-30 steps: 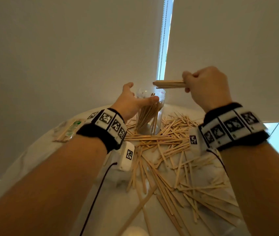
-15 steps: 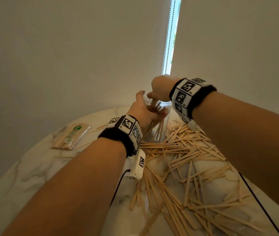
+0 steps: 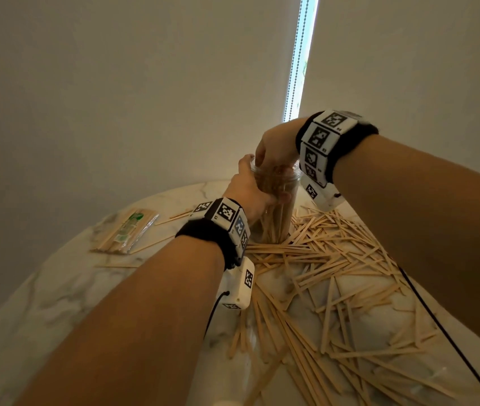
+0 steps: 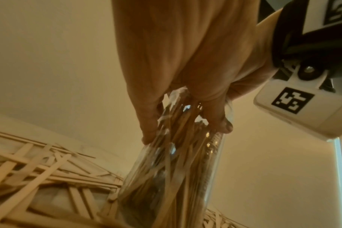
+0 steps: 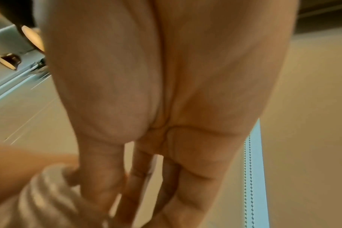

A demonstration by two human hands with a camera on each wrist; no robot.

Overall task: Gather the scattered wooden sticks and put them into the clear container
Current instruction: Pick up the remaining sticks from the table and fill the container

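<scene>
Since a second ago my right hand (image 3: 276,148) has swung from holding a bundle of sticks level in the air to the jar (image 3: 276,206) mouth, fingers pointing down into it. Whether they still pinch any sticks I cannot tell; the wrist view is blurred. My left hand (image 3: 250,194) has closed from an open palm to a wrap around the jar's upper wall, fingers (image 4: 149,123) curled on the clear side. It stands upright at 12 o'clock on the table (image 3: 57,303), packed with sticks. Loose sticks (image 3: 335,273) sprawl from its base toward 5 o'clock. One packet (image 3: 126,232) lies at 10 o'clock.
</scene>
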